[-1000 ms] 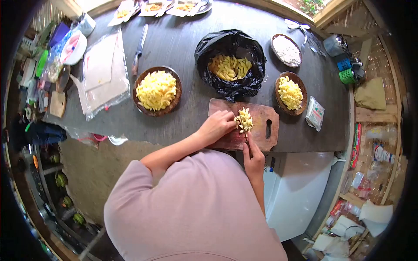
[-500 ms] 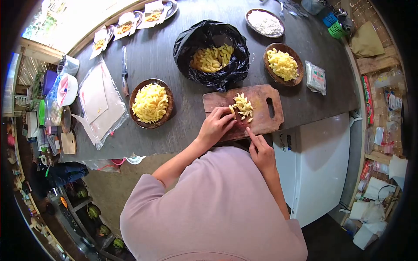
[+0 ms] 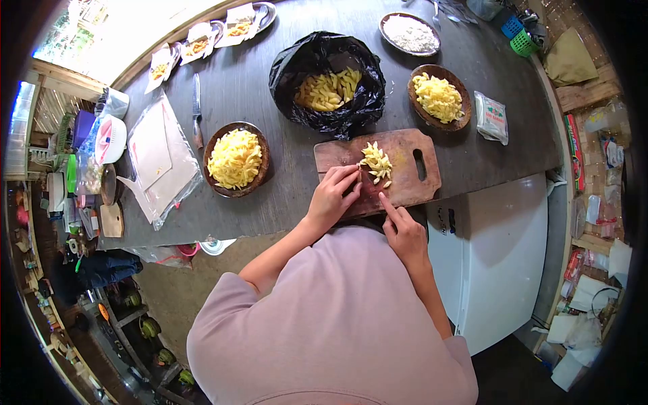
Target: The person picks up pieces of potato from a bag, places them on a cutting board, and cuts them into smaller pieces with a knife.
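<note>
A wooden cutting board [image 3: 405,190] lies at the near edge of the table, with a small heap of pale yellow cut pieces [image 3: 376,163] on it. Fingers curled and pressed together, my left hand [image 3: 333,194] rests on the board's left part, its tips on a small yellow piece mostly hidden by them. My right hand [image 3: 403,231] is at the board's near edge, index finger stretched forward and the others curled in; what it grips is too hidden to make out. Beyond the board stands a black plastic bag [image 3: 287,101] holding larger yellow pieces.
A brown bowl of yellow strips [image 3: 234,159] stands left, another bowl of yellow pieces [image 3: 439,98] right. A plate of white flour-like powder [image 3: 410,34], a white packet [image 3: 491,118], a knife [image 3: 196,111] and plastic-wrapped sheets [image 3: 158,165] lie about. A white appliance [image 3: 506,256] stands below right.
My right hand has shifted slightly up and left. The left fingers now cover more of the yellow piece that showed beside them. The view has turned slightly.
</note>
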A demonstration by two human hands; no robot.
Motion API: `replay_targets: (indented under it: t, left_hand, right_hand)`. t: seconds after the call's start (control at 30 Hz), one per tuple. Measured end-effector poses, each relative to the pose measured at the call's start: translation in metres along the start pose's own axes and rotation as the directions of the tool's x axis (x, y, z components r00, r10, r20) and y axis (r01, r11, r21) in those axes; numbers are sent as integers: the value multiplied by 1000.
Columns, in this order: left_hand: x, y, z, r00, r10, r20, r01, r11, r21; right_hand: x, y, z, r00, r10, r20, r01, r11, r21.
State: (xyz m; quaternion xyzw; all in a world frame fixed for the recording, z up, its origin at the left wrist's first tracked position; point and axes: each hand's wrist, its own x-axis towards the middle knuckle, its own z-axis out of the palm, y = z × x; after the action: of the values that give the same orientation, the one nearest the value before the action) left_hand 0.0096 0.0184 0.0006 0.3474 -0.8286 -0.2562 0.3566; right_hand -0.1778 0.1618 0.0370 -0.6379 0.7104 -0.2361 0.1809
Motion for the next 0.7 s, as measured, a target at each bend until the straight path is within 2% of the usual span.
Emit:
replay_targets:
  t: [0.23,0.4,0.63,0.7]
  left_hand:
    - [-2,2,2,999,-41,-7,41,999,27]
    - [-3,4,9,994,-52,-98,56,998,36]
    - [-3,7,9,992,-26,-120,35,997,69]
    - [-3,6,10,992,-21,-127,31,996,80]
  right_hand:
    - [-6,2,0,999,11,31,-10,1000,-27]
    - [-5,1,-4,998,-3,64,5,1000,-26]
    - [8,-4,9,995,7,96,4,993,-119]
    - [23,-6,19,998,-22,64,28,995,-96]
